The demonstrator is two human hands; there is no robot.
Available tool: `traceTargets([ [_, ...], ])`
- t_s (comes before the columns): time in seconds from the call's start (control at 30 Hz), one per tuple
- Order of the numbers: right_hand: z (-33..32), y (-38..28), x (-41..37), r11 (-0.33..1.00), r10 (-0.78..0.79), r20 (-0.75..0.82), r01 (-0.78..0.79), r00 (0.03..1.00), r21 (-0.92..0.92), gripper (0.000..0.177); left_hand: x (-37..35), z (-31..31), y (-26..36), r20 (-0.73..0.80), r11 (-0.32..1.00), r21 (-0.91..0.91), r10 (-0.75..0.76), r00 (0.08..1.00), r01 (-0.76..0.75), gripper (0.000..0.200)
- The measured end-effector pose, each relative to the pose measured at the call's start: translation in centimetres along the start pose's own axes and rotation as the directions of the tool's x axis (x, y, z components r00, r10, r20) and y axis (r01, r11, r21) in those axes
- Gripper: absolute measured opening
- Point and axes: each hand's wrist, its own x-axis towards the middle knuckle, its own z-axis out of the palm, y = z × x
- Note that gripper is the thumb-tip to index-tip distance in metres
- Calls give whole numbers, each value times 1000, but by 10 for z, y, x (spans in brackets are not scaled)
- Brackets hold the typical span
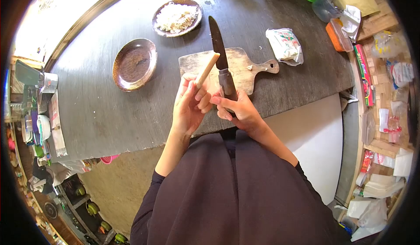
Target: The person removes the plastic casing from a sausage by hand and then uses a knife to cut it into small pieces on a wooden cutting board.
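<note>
My left hand (191, 97) pinches a slim tan sausage (207, 70) near its lower end, and the free end points up and to the right. The fingers of my right hand (236, 108) wrap around the dark handle of a kitchen knife (218, 43), whose blade stands up, tip away from me. Knife and sausage are close side by side, over the wooden cutting board (243, 63) in this view. Small pale bits lie on the board near its handle.
Farther back on the dark table (92, 131) is a brown plate of pale shredded food (177, 17). A glossy brown oval plate (134, 64) sits to the left. A white plastic packet (284, 47) lies right of the board. An orange-filled container (339, 35) stands at the right edge.
</note>
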Motion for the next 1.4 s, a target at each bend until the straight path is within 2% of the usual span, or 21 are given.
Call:
traceTargets([
  [0.13,4,-5,-3,995,-92,-84,94,992,21,15,1,0,-3,-35,1000,0,-12,999,12,19],
  [0.2,5,-11,-4,990,-139,-79,137,987,-36,13,4,-8,-9,-62,979,206,19,998,-6,24],
  [0.23,4,-14,-5,979,-187,-73,180,980,-92,11,4,-9,-11,-61,979,206,20,998,-7,24],
  [0.3,-2,-13,-3,975,-213,-76,207,974,-83,12,6,-15,-18,-36,823,567,67,997,-35,27],
  [0.37,2,-17,-5,959,-266,-140,246,954,-142,15,8,-22,-25,39,810,577,98,994,-103,31],
  [0.43,2,-20,-5,948,-284,-154,253,946,-194,15,6,-16,-31,51,411,896,274,960,-165,37],
  [0.47,1,-21,-5,932,-314,-143,275,939,-238,12,4,-5,-24,109,303,933,282,953,-196,42],
  [0.5,0,-21,-6,913,-342,-130,296,931,-280,9,4,-6,-22,109,304,932,281,953,-196,42],
  [0.57,2,-23,-7,903,-339,-126,285,932,-322,8,3,-7,-15,-2,653,754,109,994,-70,46],
  [0.6,4,-25,-7,891,-335,-120,273,934,-362,6,2,-5,-10,-97,673,736,8,995,66,54],
  [0.63,6,-27,-8,891,-335,-120,273,934,-362,6,2,-5,-6,-97,673,736,8,995,66,54],
  [0.7,11,-28,-8,841,-336,-95,253,937,-477,6,1,-5,0,-66,764,599,-253,965,241,60],
  [0.77,9,-24,-8,821,-325,-101,227,940,-523,6,1,-4,5,-33,750,630,-234,972,202,59],
  [0.83,7,-22,-7,798,-315,-110,200,943,-569,6,-1,-13,11,47,871,348,-387,921,348,54],
  [0.97,11,-22,-8,798,-274,-109,162,956,-581,8,-8,-25,5,-7,778,495,-442,897,388,46],
  [1.0,13,-21,-8,793,-273,-113,157,955,-588,9,-10,-20,2,-24,806,450,-419,908,384,32],
  [1.13,10,-12,-7,799,-311,-103,201,945,-567,11,-11,-11,-13,-157,910,267,-284,946,317,22],
  [1.17,7,-8,-7,826,-325,-113,223,939,-518,11,-10,-12,-15,-157,910,266,-285,946,319,22],
  [1.23,6,-6,-8,849,-337,-125,244,933,-468,12,-9,-13,-17,47,968,207,-153,987,140,23],
  [1.27,7,-8,-9,868,-319,-141,229,937,-441,12,-11,-6,-16,-46,967,206,-144,988,151,21],
  [1.4,5,-12,-14,938,-223,-188,159,956,-308,12,-12,2,-15,18,980,152,-130,991,125,20],
])
